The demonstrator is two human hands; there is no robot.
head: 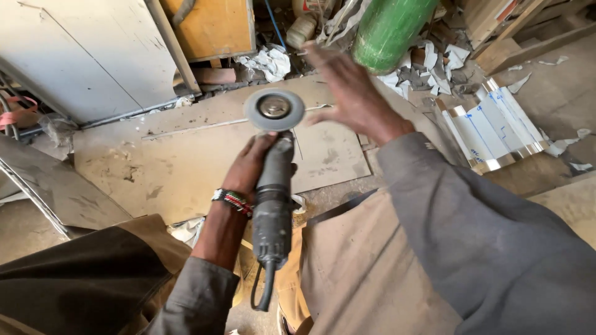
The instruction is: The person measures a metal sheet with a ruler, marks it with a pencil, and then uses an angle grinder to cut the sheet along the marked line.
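Fingers [248, 162] of our left hand [245, 170] wrap tight around the grey grinder [273, 198], holding it up over the floor with its round disc [274, 109] facing us. Our right hand [347, 93] is spread open and holds nothing, just beside the disc. We think we are checking the disc. Next, our right hand needs a careful, steady touch at the disc.

Left hand [251, 166] is out in front, palm up, fingers curled tight around something, a beaded band on the wrist, grey sleeve pushed back off the forearm. Right hand [347, 93] is stretched further forward, blurred, fingers spread wide, grey sleeve down to the wrist.
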